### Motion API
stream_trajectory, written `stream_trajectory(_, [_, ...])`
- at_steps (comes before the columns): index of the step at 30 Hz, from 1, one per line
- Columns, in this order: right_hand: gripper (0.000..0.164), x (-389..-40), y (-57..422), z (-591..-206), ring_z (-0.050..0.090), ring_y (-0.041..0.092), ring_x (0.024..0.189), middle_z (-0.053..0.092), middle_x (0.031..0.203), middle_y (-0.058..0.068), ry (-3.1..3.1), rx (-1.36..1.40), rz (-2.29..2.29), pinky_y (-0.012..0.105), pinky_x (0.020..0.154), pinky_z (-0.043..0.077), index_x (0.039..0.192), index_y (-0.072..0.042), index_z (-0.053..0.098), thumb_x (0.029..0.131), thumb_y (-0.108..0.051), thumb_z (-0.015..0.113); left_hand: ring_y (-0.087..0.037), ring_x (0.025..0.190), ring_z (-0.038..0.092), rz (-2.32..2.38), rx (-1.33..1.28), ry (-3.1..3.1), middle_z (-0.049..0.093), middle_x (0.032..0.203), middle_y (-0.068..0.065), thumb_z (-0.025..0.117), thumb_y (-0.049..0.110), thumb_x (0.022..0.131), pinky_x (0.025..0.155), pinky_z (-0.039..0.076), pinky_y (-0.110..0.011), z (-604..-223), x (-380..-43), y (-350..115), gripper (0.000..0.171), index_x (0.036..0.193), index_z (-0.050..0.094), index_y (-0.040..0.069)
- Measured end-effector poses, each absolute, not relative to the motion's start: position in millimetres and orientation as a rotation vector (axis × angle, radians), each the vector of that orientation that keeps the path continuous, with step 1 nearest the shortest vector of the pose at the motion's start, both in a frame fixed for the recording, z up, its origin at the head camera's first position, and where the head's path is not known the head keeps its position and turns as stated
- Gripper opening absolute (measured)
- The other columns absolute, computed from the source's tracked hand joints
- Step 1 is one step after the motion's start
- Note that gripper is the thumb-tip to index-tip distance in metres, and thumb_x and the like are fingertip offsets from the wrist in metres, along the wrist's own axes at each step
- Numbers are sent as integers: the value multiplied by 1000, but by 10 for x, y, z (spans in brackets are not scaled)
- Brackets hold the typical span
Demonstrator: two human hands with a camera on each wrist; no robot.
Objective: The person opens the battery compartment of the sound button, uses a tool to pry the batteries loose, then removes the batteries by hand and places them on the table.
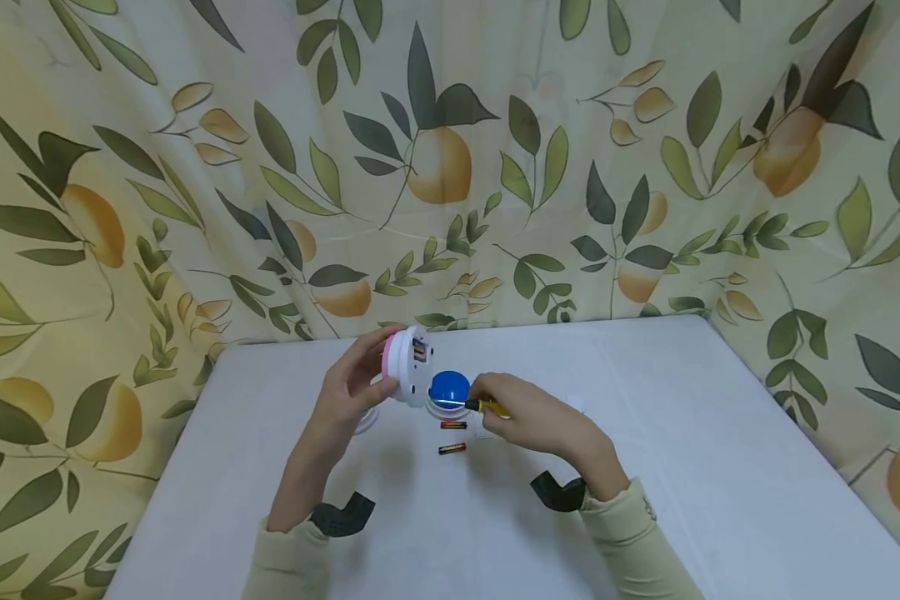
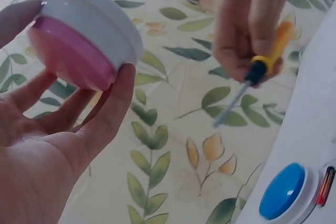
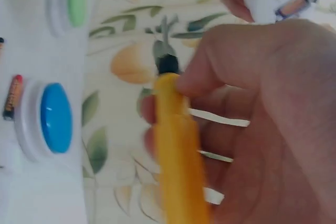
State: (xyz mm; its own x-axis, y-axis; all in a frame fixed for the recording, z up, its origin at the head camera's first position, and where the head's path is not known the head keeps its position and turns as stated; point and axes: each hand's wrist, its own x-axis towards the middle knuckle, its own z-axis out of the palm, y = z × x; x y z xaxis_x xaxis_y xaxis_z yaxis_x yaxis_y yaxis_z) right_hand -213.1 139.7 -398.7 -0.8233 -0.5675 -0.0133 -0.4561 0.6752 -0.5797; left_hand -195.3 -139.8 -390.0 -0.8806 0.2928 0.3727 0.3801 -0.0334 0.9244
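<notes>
My left hand (image 1: 351, 379) holds up a round white device with a pink dome (image 2: 73, 56), its fingers and thumb around the rim. The device's flat white back (image 1: 412, 375) faces right in the head view, showing a battery slot with batteries in it and several dark holes. My right hand (image 1: 528, 412) grips a yellow-handled screwdriver (image 3: 178, 145), its metal shaft pointing left toward the device. In the left wrist view the screwdriver tip is apart from the device. Below them, a similar device with a blue dome (image 1: 448, 387) sits on the table.
Two small batteries (image 1: 452, 448) lie on the white table (image 1: 682, 467) in front of the blue-domed device. A green-domed device (image 3: 76, 3) stands on the table too, mostly hidden by my left arm in the head view. A patterned curtain (image 1: 450, 250) hangs behind.
</notes>
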Motion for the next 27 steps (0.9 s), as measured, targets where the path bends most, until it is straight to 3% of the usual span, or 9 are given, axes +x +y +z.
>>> stream_trajectory(5, [30, -2110, 1503, -3846, 63, 24, 119, 68, 129, 7, 2864, -889, -860, 48, 107, 54, 128, -9, 63, 100, -11, 56, -22, 129, 54, -2373, -792, -1971, 50, 150, -5, 47, 20, 104, 102, 56, -33, -3927, -1980, -1337, 54, 158, 41, 16])
stream_trajectory(15, [31, -2105, 1540, -3786, 63, 18, 107, 68, 122, 2, 3116, -1103, -926, 41, 97, 59, 131, -12, 64, 101, -7, 54, -22, 139, 45, -2959, -489, -1514, 35, 160, -6, 18, 34, 107, 109, 53, -37, -4139, -2005, -1099, 59, 164, 21, 18])
stream_trajectory(22, [34, -2111, 1521, -3835, 63, 18, 107, 68, 118, 1, 3128, -1188, -898, 37, 94, 60, 129, -15, 70, 97, -4, 63, -30, 146, 42, -3257, -291, -1153, 28, 167, -9, 20, 34, 105, 118, 45, -49, -4567, -2016, -1069, 62, 166, 16, 23])
stream_trajectory(27, [37, -2124, 1508, -3889, 61, 16, 111, 68, 118, -1, 3059, -1237, -847, 34, 93, 59, 128, -17, 72, 95, -2, 67, -28, 141, 49, -3407, -281, -886, 38, 163, -8, 33, 26, 102, 116, 46, -48, -4893, -2048, -1098, 65, 165, 18, 23])
